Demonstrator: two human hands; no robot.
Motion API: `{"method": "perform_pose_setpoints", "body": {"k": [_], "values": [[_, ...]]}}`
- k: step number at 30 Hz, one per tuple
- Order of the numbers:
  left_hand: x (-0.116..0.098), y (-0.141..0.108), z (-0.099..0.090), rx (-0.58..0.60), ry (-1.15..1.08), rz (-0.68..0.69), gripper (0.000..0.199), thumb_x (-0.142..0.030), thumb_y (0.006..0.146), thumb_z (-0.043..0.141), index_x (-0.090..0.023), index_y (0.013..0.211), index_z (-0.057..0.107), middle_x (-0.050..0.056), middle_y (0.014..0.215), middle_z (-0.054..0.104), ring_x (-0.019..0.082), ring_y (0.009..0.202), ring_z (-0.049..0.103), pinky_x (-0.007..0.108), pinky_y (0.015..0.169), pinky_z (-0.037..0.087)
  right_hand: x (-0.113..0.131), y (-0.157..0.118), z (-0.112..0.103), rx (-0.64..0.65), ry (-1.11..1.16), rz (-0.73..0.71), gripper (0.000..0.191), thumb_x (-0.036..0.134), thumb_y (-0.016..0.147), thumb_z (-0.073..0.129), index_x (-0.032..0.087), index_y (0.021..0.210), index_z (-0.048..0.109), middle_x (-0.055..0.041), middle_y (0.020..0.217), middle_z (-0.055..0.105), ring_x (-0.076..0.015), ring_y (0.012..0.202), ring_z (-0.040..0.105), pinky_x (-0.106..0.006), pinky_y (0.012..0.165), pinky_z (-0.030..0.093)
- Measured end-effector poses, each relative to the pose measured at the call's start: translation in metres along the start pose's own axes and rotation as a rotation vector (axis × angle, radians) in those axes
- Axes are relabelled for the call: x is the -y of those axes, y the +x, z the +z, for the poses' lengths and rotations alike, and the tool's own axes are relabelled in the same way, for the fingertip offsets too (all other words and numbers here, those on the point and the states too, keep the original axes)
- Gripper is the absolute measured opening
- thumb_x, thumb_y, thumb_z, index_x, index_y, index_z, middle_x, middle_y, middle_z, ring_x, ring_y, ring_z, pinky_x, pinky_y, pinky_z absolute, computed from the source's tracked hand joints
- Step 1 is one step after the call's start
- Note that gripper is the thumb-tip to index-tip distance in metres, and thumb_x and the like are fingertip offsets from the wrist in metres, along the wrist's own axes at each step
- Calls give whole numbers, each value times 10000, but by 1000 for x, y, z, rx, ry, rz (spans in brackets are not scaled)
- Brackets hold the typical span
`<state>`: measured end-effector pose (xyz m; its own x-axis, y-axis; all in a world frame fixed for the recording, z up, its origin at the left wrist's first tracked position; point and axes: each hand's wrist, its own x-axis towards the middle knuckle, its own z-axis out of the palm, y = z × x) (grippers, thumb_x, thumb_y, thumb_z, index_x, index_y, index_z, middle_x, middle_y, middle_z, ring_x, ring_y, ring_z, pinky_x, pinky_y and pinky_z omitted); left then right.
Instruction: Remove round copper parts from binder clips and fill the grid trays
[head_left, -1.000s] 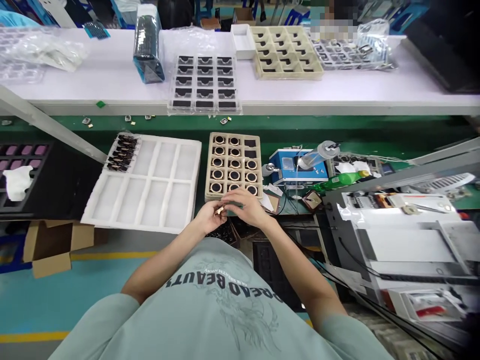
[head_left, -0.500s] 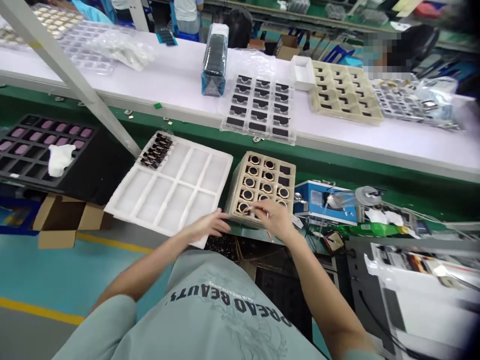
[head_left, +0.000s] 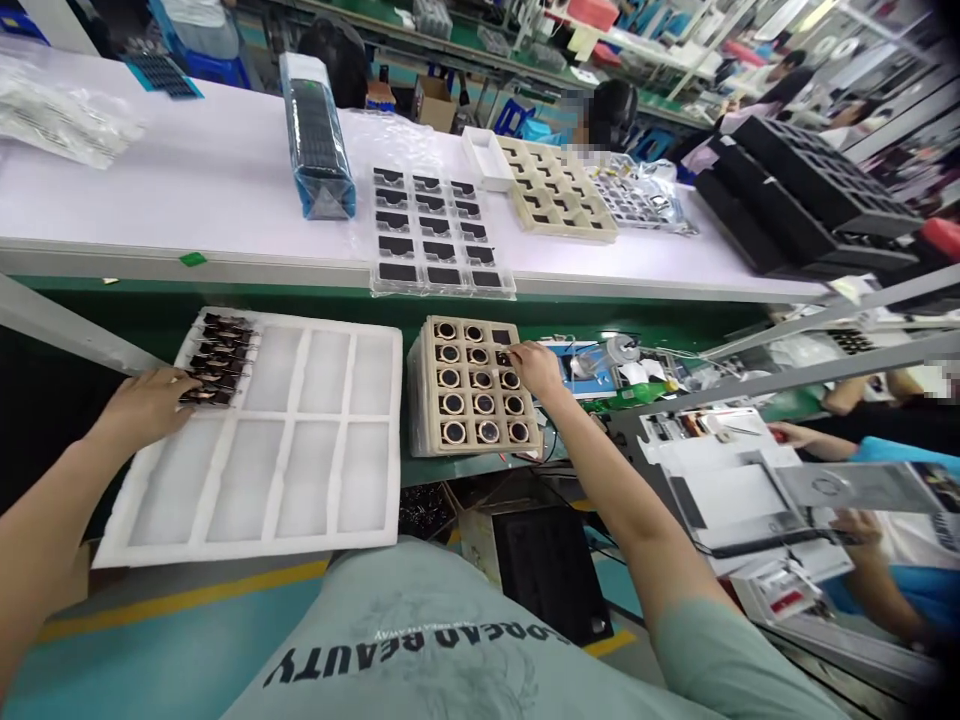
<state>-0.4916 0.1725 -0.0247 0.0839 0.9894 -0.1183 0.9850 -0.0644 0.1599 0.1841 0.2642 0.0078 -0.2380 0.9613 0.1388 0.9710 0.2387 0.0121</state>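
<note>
My left hand (head_left: 148,402) reaches over the left edge of a white foam tray (head_left: 212,480). Its fingertips are closed at a row of small black parts with coppery bits (head_left: 219,350), in the tray's far left compartment. My right hand (head_left: 537,369) is at the right edge of a beige tray (head_left: 424,400), thumb and fingers pinched on a watch case (head_left: 503,357) in the right column, second slot from the far end. Round watch cases with dark faces (head_left: 484,404) fill most other slots. The far right slot (head_left: 500,337) shows only a dark bottom.
A white shelf (head_left: 225,190) behind carries a clear tray of black pieces (head_left: 431,225), another beige tray (head_left: 559,190), a wrapped black stack (head_left: 316,140) and black trays (head_left: 810,190). A blue device (head_left: 581,368) stands right of my right hand. Another person's hand (head_left: 859,525) works at far right.
The view has turned right. My left hand has moved from between the trays to the black parts. My right hand has gone from the near rows to the second slot of the right column.
</note>
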Motion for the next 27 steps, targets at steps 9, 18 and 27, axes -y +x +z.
{"method": "perform_pose_setpoints", "body": {"k": [9, 18, 27], "values": [[-14, 12, -10, -70, -240, 82, 384, -498, 684, 534, -167, 795, 692, 83, 1041, 644, 319, 1210, 486, 576, 1128, 248, 8, -34, 20, -104, 120, 14, 413, 227, 998, 381, 117, 1209, 719, -160, 1262, 693, -263, 1147, 608, -383, 1015, 457], [-91, -36, -32, -425, -399, -132, 218, -540, 704, 615, -331, 683, 672, -83, 989, 724, 289, 1147, 605, 465, 1060, 404, 44, -42, -14, -197, 548, 396, 340, 271, 924, 507, 106, 1140, 711, -185, 1196, 702, -281, 1142, 625, -438, 1033, 450], [-395, -87, 19, 159, -1264, 52, 218, -381, 665, 810, -200, 610, 703, 13, 600, 621, 163, 577, 556, 269, 565, 432, 175, -173, -48, 75, 1667, 103, 364, 504, 870, 686, 259, 1139, 666, -79, 1157, 720, -260, 1090, 680, -438, 1005, 532]]}}
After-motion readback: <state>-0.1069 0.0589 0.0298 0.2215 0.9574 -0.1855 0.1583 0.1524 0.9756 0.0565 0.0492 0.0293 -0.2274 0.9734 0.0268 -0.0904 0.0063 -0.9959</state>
